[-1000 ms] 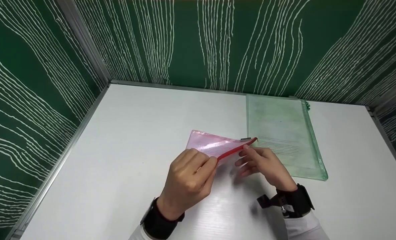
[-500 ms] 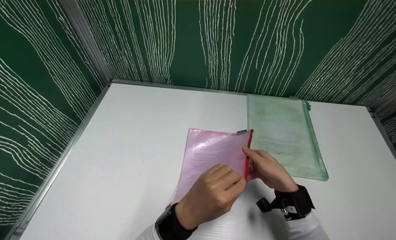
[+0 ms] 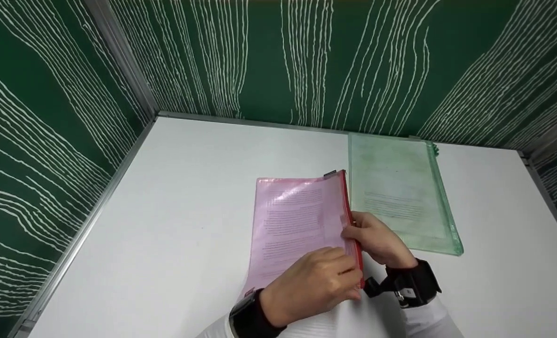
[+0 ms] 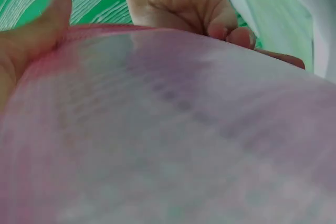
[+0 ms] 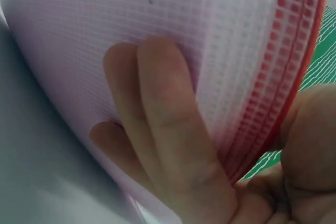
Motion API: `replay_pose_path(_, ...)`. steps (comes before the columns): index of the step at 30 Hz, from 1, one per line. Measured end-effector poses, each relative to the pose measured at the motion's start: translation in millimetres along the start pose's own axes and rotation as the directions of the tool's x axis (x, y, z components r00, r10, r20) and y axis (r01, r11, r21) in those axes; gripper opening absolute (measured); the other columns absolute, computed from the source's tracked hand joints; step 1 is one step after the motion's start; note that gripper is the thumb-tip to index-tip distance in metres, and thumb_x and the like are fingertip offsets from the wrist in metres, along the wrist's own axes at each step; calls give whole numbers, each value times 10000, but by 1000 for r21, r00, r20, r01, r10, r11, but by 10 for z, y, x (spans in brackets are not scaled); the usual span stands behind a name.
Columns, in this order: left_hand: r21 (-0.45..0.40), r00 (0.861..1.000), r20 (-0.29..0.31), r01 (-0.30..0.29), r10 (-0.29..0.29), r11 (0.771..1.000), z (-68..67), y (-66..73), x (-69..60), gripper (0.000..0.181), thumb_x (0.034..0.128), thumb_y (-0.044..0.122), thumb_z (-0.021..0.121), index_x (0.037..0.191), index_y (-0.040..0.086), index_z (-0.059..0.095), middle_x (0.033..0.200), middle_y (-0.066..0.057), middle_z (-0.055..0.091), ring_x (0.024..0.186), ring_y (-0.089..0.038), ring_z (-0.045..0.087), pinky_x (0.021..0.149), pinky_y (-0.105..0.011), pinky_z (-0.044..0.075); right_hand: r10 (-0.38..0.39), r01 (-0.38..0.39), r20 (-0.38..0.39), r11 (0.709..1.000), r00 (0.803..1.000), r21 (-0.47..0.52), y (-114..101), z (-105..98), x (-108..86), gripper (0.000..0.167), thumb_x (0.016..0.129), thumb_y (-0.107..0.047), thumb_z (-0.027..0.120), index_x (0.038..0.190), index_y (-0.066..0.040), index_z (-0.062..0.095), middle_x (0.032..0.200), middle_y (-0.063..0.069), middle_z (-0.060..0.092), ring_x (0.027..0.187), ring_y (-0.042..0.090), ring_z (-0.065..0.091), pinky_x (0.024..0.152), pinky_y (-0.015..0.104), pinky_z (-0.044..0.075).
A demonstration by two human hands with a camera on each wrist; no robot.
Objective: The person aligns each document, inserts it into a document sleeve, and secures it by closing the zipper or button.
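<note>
A pink mesh zip pouch [image 3: 287, 220] with printed paper inside is raised off the table along its red zipper edge [image 3: 347, 202]. My left hand [image 3: 313, 284] grips the near end of that edge; its thumb [image 4: 44, 32] shows at the pouch rim in the left wrist view. Partway up the zipper, my right hand [image 3: 379, 239] pinches the edge, thumb on top. Its fingers [image 5: 168, 98] lie against the pouch's underside in the right wrist view. The zipper slider is not visible, and the left fingertips are partly hidden.
A green zip pouch [image 3: 395, 173] with papers in it lies flat at the back right, close to the pink pouch. The white table [image 3: 189, 188] is bordered by green walls [image 3: 264, 61] with white wavy lines. Each wrist wears a black strap [image 3: 412, 284].
My left hand has moved right and toward me along the red zipper edge. The pouch has swung from folded and foreshortened to spread out. My right thumb has slid lower on the edge.
</note>
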State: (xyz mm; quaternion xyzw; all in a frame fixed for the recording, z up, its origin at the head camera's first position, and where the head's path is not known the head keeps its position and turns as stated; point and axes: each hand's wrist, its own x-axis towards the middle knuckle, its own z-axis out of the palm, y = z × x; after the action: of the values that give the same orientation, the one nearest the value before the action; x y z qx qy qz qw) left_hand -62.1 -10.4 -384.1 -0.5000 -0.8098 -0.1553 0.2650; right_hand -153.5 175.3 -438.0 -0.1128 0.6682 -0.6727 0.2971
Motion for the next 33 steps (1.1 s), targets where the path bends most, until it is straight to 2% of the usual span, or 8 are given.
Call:
replay_pose_path(8, -128, 981, 13, 192, -192, 973, -110, -263, -84, 292, 889, 379, 554, 939, 106, 645, 814, 45, 561, 788, -77, 527, 741, -180, 432, -34, 36, -118, 999, 992, 15, 16, -157, -13, 456, 886, 58, 409, 1333, 48, 319, 1130, 278, 542, 913, 258, 626, 735, 361, 530)
replay_pose_path(14, -164, 903, -30, 418, -428, 893, -207, -633, -236, 272, 916, 241, 547, 1102, 59, 628, 897, -7, 613, 861, -111, 566, 776, -204, 469, -64, 68, -200, 998, 978, 11, 10, -278, -34, 504, 905, 43, 411, 1388, -5, 275, 1174, 252, 524, 923, 229, 629, 728, 357, 530)
replay_pose_path(17, -193, 817, -25, 562, -576, 805, -206, -802, -334, 310, 909, 221, 561, 1148, 28, 603, 909, -38, 609, 863, -140, 572, 750, -233, 481, -81, 85, -234, 996, 969, 7, -8, -313, -53, 505, 905, 42, 412, 1390, -15, 283, 1132, 229, 550, 886, 222, 640, 702, 362, 536)
replay_pose_path(23, -175, 591, 78, 801, -803, 573, -102, -1050, -514, 387, 923, 295, 528, 1120, -32, 590, 951, -112, 638, 836, -226, 619, 720, -329, 495, -170, 199, -241, 975, 955, 101, -58, -393, -112, 514, 915, 59, 405, 1404, 0, 259, 1160, 193, 555, 920, 221, 632, 710, 339, 537)
replay_pose_path(26, -220, 533, 198, 842, -822, 493, -70, -1121, -569, 445, 929, 367, 495, 1073, -39, 605, 946, -140, 655, 834, -240, 636, 723, -361, 504, -221, 269, -240, 944, 945, 191, -85, -438, -153, 521, 916, 70, 414, 1408, -7, 259, 1185, 179, 557, 949, 223, 627, 720, 331, 536)
replay_pose_path(29, -302, 519, 336, 850, -786, 432, -50, -1179, -589, 438, 920, 410, 492, 968, -2, 633, 829, -82, 638, 750, -187, 599, 663, -323, 479, -258, 322, -254, 912, 932, 256, -105, -476, -186, 511, 918, 72, 420, 1400, -9, 273, 1165, 155, 575, 935, 211, 631, 712, 316, 537)
replay_pose_path(31, -374, 498, 422, 857, -757, 355, -32, -1208, -590, 401, 905, 412, 518, 874, 28, 632, 705, -12, 569, 652, -128, 525, 588, -265, 424, -272, 345, -263, 892, 926, 293, -113, -497, -201, 505, 919, 75, 418, 1397, -17, 284, 1156, 145, 587, 926, 211, 638, 707, 314, 539)
replay_pose_path(33, -472, 472, 500, 851, -726, 229, -8, -1225, -584, 347, 890, 368, 562, 821, 32, 612, 627, 28, 532, 593, -92, 500, 549, -233, 405, -287, 364, -265, 877, 921, 315, -113, -517, -209, 504, 923, 73, 411, 1400, -20, 278, 1154, 146, 591, 925, 217, 643, 704, 315, 542)
